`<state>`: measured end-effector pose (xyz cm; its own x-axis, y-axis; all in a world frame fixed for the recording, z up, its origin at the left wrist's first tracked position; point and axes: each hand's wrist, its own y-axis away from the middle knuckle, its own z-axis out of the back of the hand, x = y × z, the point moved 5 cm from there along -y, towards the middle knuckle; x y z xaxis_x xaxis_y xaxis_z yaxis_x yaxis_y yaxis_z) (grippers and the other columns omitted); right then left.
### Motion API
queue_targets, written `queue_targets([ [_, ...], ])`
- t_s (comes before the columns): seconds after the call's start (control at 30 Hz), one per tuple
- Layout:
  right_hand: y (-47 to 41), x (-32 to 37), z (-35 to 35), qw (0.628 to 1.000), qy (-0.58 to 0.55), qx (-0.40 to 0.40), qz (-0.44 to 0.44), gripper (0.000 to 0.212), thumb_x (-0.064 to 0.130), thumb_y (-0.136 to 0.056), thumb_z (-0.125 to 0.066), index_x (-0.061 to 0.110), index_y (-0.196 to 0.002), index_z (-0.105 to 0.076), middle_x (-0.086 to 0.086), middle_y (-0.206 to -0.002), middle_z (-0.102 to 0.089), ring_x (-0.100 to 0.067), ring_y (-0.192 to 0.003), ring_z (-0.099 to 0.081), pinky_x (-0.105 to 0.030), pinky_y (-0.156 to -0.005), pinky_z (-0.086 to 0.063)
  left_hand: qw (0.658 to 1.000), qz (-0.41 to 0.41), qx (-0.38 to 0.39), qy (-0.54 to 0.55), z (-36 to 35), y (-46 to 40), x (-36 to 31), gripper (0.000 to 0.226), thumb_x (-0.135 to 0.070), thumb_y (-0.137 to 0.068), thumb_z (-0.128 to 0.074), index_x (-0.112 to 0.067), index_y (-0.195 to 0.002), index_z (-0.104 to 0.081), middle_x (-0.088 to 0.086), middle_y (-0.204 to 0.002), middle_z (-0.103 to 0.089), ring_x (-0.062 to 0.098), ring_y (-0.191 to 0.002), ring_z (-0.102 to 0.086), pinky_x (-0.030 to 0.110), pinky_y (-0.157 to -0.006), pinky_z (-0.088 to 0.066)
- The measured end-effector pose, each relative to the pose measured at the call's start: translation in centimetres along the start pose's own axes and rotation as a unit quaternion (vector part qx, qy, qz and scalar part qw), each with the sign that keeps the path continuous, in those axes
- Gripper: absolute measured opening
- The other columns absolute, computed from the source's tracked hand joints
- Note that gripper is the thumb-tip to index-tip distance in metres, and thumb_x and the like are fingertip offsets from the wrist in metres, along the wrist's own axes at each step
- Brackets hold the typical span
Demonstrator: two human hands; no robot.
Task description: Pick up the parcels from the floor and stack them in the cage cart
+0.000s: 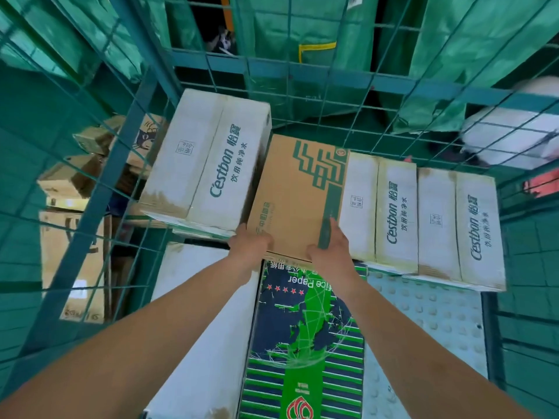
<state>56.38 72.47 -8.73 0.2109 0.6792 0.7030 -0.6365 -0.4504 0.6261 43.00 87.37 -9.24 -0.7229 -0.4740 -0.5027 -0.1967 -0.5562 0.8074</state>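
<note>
Single head view, wide-angle, looking steeply down into the cage cart (208,60).
Camera sits close above the brown parcel (295,195), forearms reaching in from the bottom edge; cart mesh bows around the parcel on the left, far and right sides.

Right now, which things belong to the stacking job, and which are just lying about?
Job:
- brown parcel, held by left hand and right hand
- white water cartons
- office paper box
- cage cart

Lying about:
- green sacks
- outside boxes
</note>
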Motion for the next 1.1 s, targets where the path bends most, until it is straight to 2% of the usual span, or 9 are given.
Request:
queue_targets([
  [0.07, -0.3, -0.8, 0.3, 0.996, -0.065, -0.030, -0.046, 0.092, 0.009, -0.093, -0.060, 0.035, -0.164, -0.007, -0.001, -0.150, -0.043, -0.017, -0.101, -0.063, -0.032, -0.076, -0.060, 0.998, 0.038, -0.009, 0.051, 0.0, 0.3, 0.4, 0.089, -0.032, -0.066, -0.068, -0.029, -0.147, -0.032, 0.006, -0.133, -0.048, 0.027, -0.114, -0.053, 0.042, -0.091, -0.057],
  [0.13, -0.2, -1.1, 0.3, 0.995, -0.053, -0.029, -0.084, 0.088, 0.021, -0.096, -0.059, 0.037, -0.163, -0.003, -0.006, -0.151, -0.047, -0.019, -0.095, -0.065, -0.043, -0.085, -0.062, 0.986, 0.095, -0.009, 0.135, -0.1, 0.6, 1.3, 0.067, -0.031, -0.086, -0.070, -0.023, -0.140, -0.031, 0.008, -0.118, -0.053, 0.026, -0.105, -0.058, 0.040, -0.084, -0.058],
  [0.27, -0.4, -1.0, 0.0, 0.995, -0.015, 0.010, -0.095, 0.062, 0.030, -0.102, -0.054, 0.038, -0.154, -0.020, 0.003, -0.112, -0.063, -0.017, -0.084, -0.062, -0.053, -0.087, -0.062, 0.966, 0.155, 0.027, 0.206, -0.4, -0.2, 2.8, 0.040, -0.039, -0.101, -0.059, -0.016, -0.132, -0.051, 0.015, -0.113, -0.067, 0.025, -0.092, -0.069, 0.037, -0.076, -0.057],
  [0.47, -1.6, -0.4, -0.2, 0.993, -0.075, 0.003, -0.086, 0.064, 0.019, -0.106, -0.052, 0.034, -0.159, -0.019, 0.009, -0.101, -0.060, -0.018, -0.076, -0.064, -0.048, -0.086, -0.063, 0.976, 0.086, 0.021, 0.198, 0.1, -1.8, 2.2, 0.047, -0.037, -0.102, -0.057, -0.018, -0.142, -0.042, 0.008, -0.106, -0.065, 0.021, -0.088, -0.063, 0.031, -0.064, -0.056],
  [0.67, -1.9, -1.5, -0.4, 0.988, -0.102, -0.052, -0.105, 0.048, 0.022, -0.105, -0.052, 0.015, -0.145, -0.027, 0.001, -0.094, -0.056, -0.023, -0.082, -0.062, -0.059, -0.093, -0.057, 0.995, 0.004, 0.024, 0.098, -0.9, -1.3, 2.2, 0.066, -0.044, -0.096, -0.067, -0.023, -0.144, -0.027, 0.011, -0.129, -0.060, 0.029, -0.119, -0.061, 0.038, -0.086, -0.056],
  [0.77, -1.9, -2.3, 0.2, 0.984, -0.118, -0.072, -0.110, 0.042, 0.023, -0.107, -0.048, 0.016, -0.142, -0.027, -0.002, -0.094, -0.057, -0.026, -0.083, -0.062, -0.053, -0.093, -0.056, 0.999, -0.039, 0.012, 0.023, -0.8, -0.9, 2.3, 0.059, -0.052, -0.094, -0.066, -0.029, -0.133, -0.029, 0.009, -0.135, -0.055, 0.031, -0.114, -0.061, 0.044, -0.099, -0.053],
  [0.83, -1.6, -3.1, 1.0, 0.980, -0.137, -0.088, -0.116, 0.041, 0.024, -0.109, -0.045, 0.018, -0.145, -0.028, -0.004, -0.102, -0.059, -0.029, -0.089, -0.063, -0.045, -0.090, -0.058, 0.996, -0.083, -0.003, -0.032, -1.0, 0.2, 1.9, 0.058, -0.055, -0.093, -0.066, -0.028, -0.134, -0.033, 0.002, -0.137, -0.039, 0.025, -0.109, -0.057, 0.037, -0.099, -0.046],
  [0.97, -0.2, -4.6, 3.4, 0.973, -0.137, -0.099, -0.155, 0.051, 0.033, -0.112, -0.038, 0.034, -0.158, -0.019, -0.004, -0.136, -0.046, -0.035, -0.105, -0.066, -0.045, -0.084, -0.062, 0.968, -0.228, -0.005, -0.102, -2.7, 3.6, 0.4, 0.065, -0.060, -0.090, -0.067, -0.024, -0.135, -0.037, -0.004, -0.134, -0.033, 0.019, -0.123, -0.047, 0.035, -0.105, -0.040],
  [1.1, -0.2, -4.4, 8.4, 0.968, 0.034, -0.188, -0.165, 0.062, 0.014, -0.104, -0.040, 0.034, -0.160, -0.023, -0.016, -0.140, -0.030, -0.035, -0.094, -0.058, -0.043, -0.077, -0.054, 0.912, -0.338, 0.121, -0.198, -6.1, 6.2, -0.5, 0.059, -0.063, -0.095, -0.057, -0.027, -0.141, -0.047, -0.010, -0.146, -0.040, 0.009, -0.137, -0.035, 0.036, -0.118, -0.030],
])
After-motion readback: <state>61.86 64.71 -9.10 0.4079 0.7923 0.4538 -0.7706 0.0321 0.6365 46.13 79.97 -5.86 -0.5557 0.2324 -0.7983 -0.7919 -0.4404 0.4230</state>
